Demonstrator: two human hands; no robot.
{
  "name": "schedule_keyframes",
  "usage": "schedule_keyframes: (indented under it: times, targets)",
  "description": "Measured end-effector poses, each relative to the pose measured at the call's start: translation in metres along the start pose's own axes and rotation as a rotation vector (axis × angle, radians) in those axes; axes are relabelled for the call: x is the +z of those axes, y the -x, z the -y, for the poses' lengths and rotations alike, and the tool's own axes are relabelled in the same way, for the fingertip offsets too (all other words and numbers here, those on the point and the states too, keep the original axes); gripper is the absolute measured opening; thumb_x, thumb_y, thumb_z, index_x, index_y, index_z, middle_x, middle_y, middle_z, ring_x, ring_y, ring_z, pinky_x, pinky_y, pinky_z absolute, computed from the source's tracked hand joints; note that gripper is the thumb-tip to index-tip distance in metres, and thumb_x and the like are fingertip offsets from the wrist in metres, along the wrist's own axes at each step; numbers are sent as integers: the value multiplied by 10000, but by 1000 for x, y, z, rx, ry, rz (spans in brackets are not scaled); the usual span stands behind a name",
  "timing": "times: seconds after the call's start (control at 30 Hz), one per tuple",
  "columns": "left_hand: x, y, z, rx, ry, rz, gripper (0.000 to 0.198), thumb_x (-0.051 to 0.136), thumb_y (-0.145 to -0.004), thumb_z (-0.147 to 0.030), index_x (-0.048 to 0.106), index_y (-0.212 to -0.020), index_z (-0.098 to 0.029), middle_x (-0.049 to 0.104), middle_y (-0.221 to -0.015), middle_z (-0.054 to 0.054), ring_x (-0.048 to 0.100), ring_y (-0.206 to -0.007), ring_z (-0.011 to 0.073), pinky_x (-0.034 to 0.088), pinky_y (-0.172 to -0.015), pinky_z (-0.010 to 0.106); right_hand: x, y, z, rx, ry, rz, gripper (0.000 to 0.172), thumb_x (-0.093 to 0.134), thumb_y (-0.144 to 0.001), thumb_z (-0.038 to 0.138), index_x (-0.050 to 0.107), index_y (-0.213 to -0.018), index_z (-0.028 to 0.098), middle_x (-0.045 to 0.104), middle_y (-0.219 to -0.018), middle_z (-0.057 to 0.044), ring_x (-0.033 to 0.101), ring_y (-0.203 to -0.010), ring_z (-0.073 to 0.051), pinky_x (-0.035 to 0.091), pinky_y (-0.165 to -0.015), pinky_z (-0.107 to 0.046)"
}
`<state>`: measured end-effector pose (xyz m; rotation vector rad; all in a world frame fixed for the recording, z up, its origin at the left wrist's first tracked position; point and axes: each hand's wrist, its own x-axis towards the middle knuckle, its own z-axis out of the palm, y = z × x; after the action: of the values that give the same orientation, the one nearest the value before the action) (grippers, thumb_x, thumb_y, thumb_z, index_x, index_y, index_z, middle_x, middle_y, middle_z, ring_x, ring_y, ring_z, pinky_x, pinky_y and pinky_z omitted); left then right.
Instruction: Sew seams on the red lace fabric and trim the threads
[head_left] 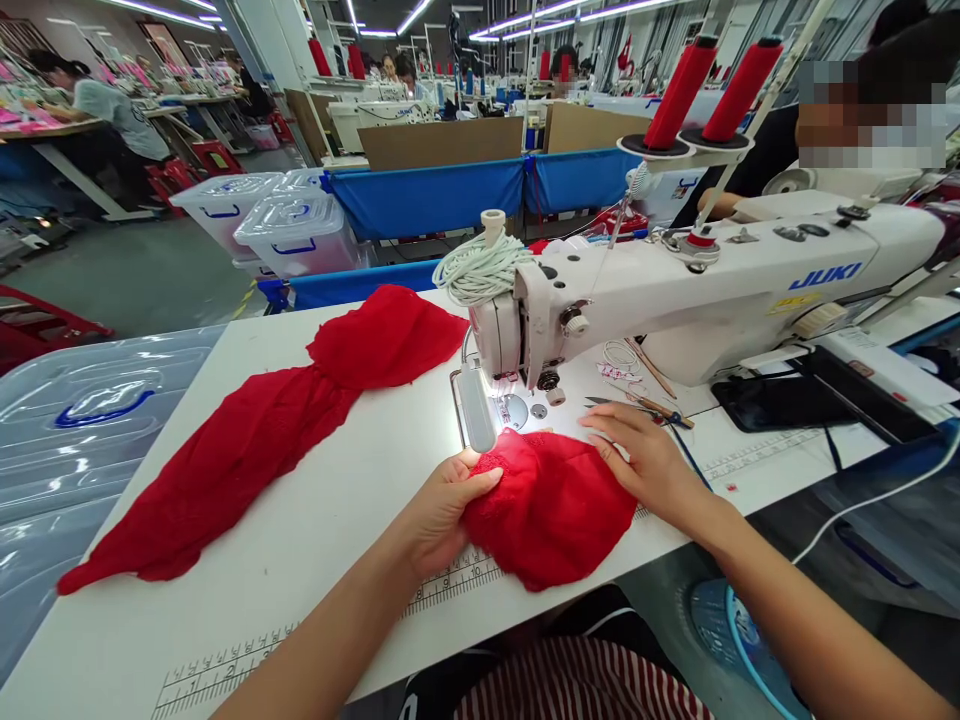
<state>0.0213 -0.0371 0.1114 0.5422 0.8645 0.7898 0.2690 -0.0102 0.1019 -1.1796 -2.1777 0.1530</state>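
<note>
A piece of red fabric (555, 510) lies bunched on the table in front of the sewing machine (615, 290), its far edge close to the needle area. My left hand (442, 510) pinches the fabric's left edge between thumb and fingers. On the right, my right hand (649, 465) rests at the other edge with its fingers stretched out, the fingertips over the cloth's top right side. A longer red fabric piece (247, 450), gathered near its middle, stretches across the table to the left.
Scissors (660, 408), a dark phone (787, 400) and tweezers (652, 365) lie right of the needle. Red thread cones (681, 95) stand above the machine. Plastic bins (300, 225) are beyond the table (330, 540). A blue basket (739, 640) stands below. Another person sits behind the machine.
</note>
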Motion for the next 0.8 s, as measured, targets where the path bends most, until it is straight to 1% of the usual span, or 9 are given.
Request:
schedule_keyframes:
  times: [0.17, 0.23, 0.3, 0.37, 0.43, 0.53, 0.6, 0.67, 0.8]
  targets:
    - [4, 5, -2, -27, -58, 138, 245, 686, -775, -290, 652, -958, -132, 662, -750, 52, 617, -727, 143, 478, -690, 249, 8, -25, 28, 38, -468, 162, 283, 376, -947, 245, 619, -1092, 235, 620, -1149, -60, 563, -1085, -176, 443, -953, -344]
    - [5, 7, -2, -40, -86, 143, 276, 682, -776, -278, 656, -1019, -149, 683, -781, 63, 628, -757, 153, 484, -700, 249, 10, -33, 35, 74, -582, 250, 289, 361, -956, 277, 602, -1109, 233, 615, -1163, -55, 546, -1112, -177, 415, -980, -348]
    - [5, 8, -2, -26, -100, 106, 270, 694, -757, -257, 668, -1008, -159, 686, -768, 49, 623, -727, 139, 478, -665, 224, 11, -38, 39, 103, -642, 378, 272, 370, -954, 311, 607, -1056, 224, 637, -1085, -45, 571, -1040, -179, 436, -929, -336]
    - [5, 9, -3, -11, -118, 71, 260, 702, -738, -265, 678, -977, -166, 673, -716, 23, 589, -627, 109, 442, -558, 187, 12, -40, 42, 133, -654, 463, 233, 412, -936, 327, 610, -948, 204, 650, -950, -29, 587, -894, -169, 462, -813, -301]
    - [6, 9, -4, 7, -166, 36, 255, 714, -722, -308, 680, -929, -162, 656, -677, 7, 549, -559, 92, 385, -473, 170, 15, -39, 45, 170, -633, 452, 193, 466, -907, 325, 588, -850, 187, 626, -827, -8, 557, -764, -145, 444, -700, -262]
    - [6, 7, -4, 64, -263, -53, 272, 735, -698, -385, 658, -793, -142, 631, -635, -4, 512, -513, 80, 341, -428, 168, 18, -36, 49, 226, -585, 385, 183, 509, -879, 332, 553, -780, 186, 581, -726, 20, 501, -675, -122, 385, -610, -235]
    - [6, 5, -4, 91, -306, -109, 295, 736, -692, -410, 630, -727, -137, 602, -584, -23, 458, -453, 59, 312, -403, 169, 18, -35, 50, 253, -533, 355, 171, 516, -871, 323, 544, -765, 191, 575, -705, 29, 489, -655, -118, 362, -596, -234]
    - [5, 4, -4, 90, -329, -125, 299, 727, -702, -418, 613, -719, -142, 577, -549, -41, 411, -407, 44, 287, -385, 173, 17, -34, 48, 266, -456, 308, 136, 520, -858, 285, 540, -758, 196, 583, -714, 28, 493, -663, -122, 356, -608, -241]
    - [3, 4, -3, 81, -329, -133, 317, 730, -692, -433, 589, -730, -152, 611, -599, -30, 465, -441, 60, 314, -398, 176, 11, -29, 38, 286, -402, 225, 98, 522, -839, 236, 545, -749, 202, 590, -729, 21, 518, -695, -133, 370, -643, -251]
